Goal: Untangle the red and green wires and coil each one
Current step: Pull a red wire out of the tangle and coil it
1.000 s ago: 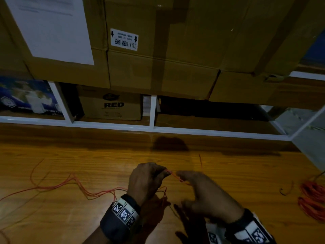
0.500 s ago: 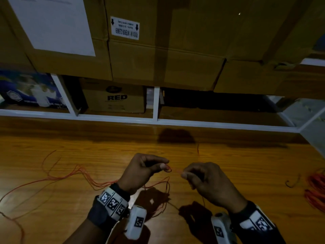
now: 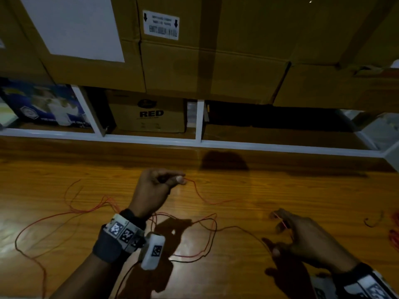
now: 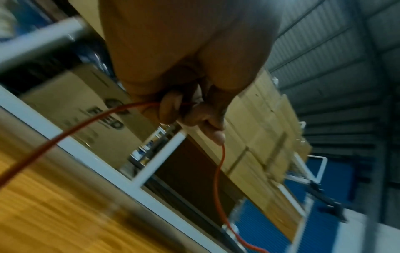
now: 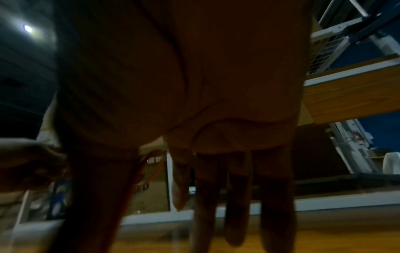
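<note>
My left hand [image 3: 180,180] is raised above the wooden table [image 3: 280,186] and pinches the thin red wire [image 3: 200,196] between thumb and fingertips. The left wrist view shows that pinch [image 4: 194,113], with the red wire [image 4: 217,179] hanging from it. The wire sags to the right and passes over my right hand [image 3: 278,234], whose fingers are spread. In the right wrist view those fingers [image 5: 238,196] hang straight and the red wire [image 5: 142,164] runs between thumb and forefinger. A dark green wire [image 3: 190,260] loops on the table with more red wire [image 3: 71,212] under and left of my left arm.
A coiled red bundle [image 3: 395,234] lies at the table's right edge, with a small dark wire scrap [image 3: 371,221] beside it. Behind the table, a white-framed shelf [image 3: 199,121] holds cardboard boxes [image 3: 151,115], and larger boxes [image 3: 205,61] are stacked above.
My hands have drawn apart. The right hand moved right and toward me and its fingers spread out, leaving a length of red wire sagging between the two hands.
</note>
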